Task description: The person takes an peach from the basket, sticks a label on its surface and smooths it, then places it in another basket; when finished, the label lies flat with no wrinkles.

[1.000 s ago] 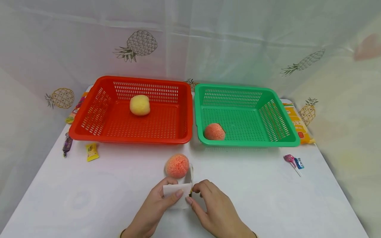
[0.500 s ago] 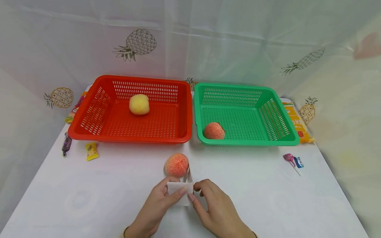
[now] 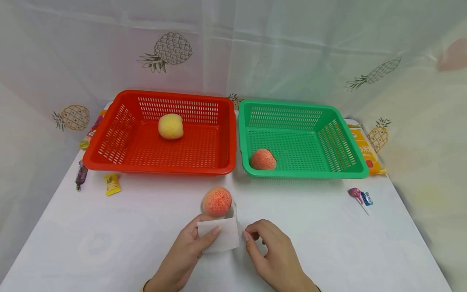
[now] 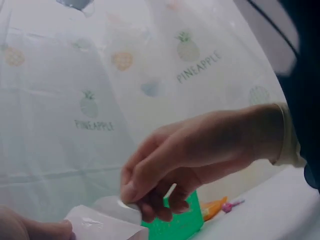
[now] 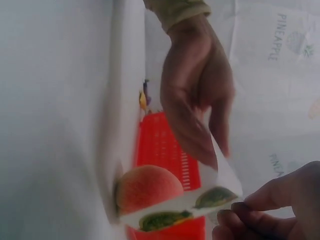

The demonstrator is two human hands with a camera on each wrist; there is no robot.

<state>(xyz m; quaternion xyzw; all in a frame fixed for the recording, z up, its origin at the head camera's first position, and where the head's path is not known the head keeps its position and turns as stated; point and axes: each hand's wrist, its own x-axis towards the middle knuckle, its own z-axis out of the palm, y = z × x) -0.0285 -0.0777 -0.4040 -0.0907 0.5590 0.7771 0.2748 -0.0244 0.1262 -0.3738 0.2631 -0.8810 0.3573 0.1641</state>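
Observation:
My left hand (image 3: 186,247) holds a bent white sticker sheet (image 3: 224,235), thumb on its near face and fingers behind. Green oval fruit pictures show on the sheet's other side in the right wrist view. At the right edge of this sheet, my right hand (image 3: 273,247) has thumb and forefinger brought together. They pinch a thin white edge (image 4: 131,206) in the left wrist view, and meet the sheet's corner in the right wrist view. A pink-orange peach (image 3: 217,201) rests on the table just beyond the sheet.
A red basket (image 3: 164,167) with a yellow fruit (image 3: 170,126) stands back left. Beside it, a green basket (image 3: 306,174) contains another peach (image 3: 263,159). Sweets (image 3: 112,184) lie at left. A lollipop (image 3: 355,193) and a blue packet (image 3: 367,198) lie at right, near an orange bag (image 3: 366,150).
My right hand has drawn a little to the right, away from the main face of the sticker sheet. The left hand and sheet have shifted slightly; the peach stays put.

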